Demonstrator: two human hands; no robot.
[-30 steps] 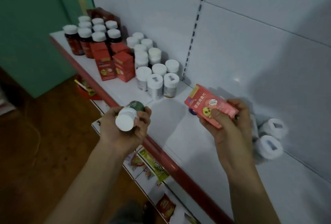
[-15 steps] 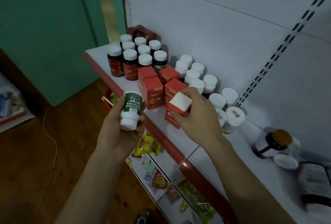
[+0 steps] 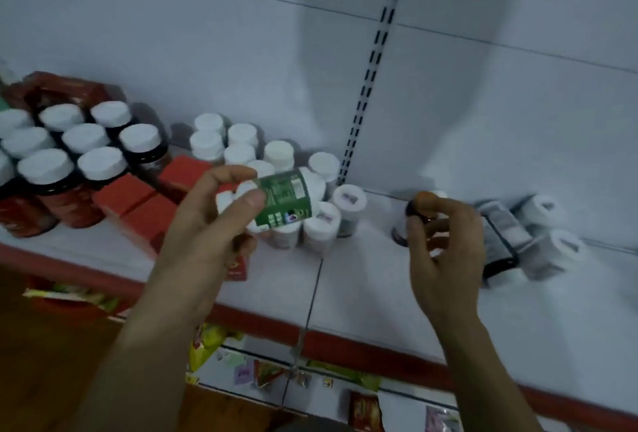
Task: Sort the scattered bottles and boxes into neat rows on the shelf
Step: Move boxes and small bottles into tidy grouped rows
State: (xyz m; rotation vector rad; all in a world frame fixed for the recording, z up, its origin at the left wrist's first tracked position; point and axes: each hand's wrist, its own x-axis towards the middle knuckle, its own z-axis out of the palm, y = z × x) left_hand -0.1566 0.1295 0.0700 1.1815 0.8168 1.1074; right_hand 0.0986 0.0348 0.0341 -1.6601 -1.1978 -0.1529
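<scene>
My left hand holds a white bottle with a green label on its side, just above the cluster of white-capped bottles. My right hand curls round a dark jar with an orange lid that stands on the white shelf. Red boxes sit in a row left of my left hand; one more red box peeks out below that hand. Dark bottles with white caps stand in rows at the far left.
Several bottles lie on their sides at the right, near the back wall. A slotted upright runs up the white back panel. The shelf has a red front edge. A lower shelf holds coloured packets.
My right hand has let go of the red box near the other red boxes and moved right onto the orange-lidded jar. My left hand has carried the green-labelled bottle over the white bottles.
</scene>
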